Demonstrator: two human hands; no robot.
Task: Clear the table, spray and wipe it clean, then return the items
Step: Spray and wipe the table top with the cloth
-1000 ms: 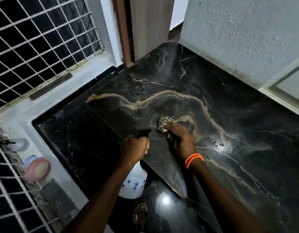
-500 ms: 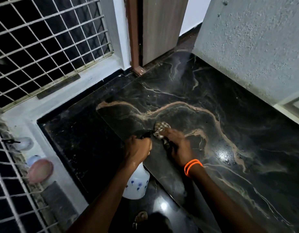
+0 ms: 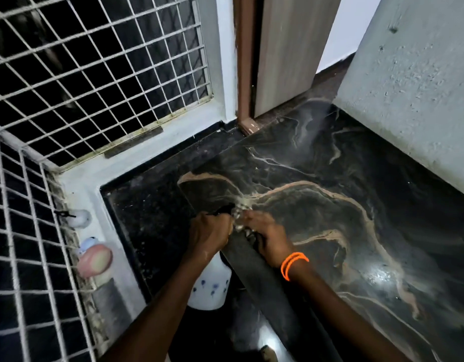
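Both hands close: spray bottle (image 3: 209, 286) upright, nozzle pointing away.

Both forearms bare, no sleeves in sight, and two thin bright orange bands (image 3: 293, 265) circle the right wrist.

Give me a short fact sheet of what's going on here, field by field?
Surface: dark marble table, veined
Left hand: holding a white spray bottle beside the table's edge
Right hand: pressing a cloth onto the table near its edge
Right wrist: orange bands
Ledge at left: pink soap-like object
Stage: wiping
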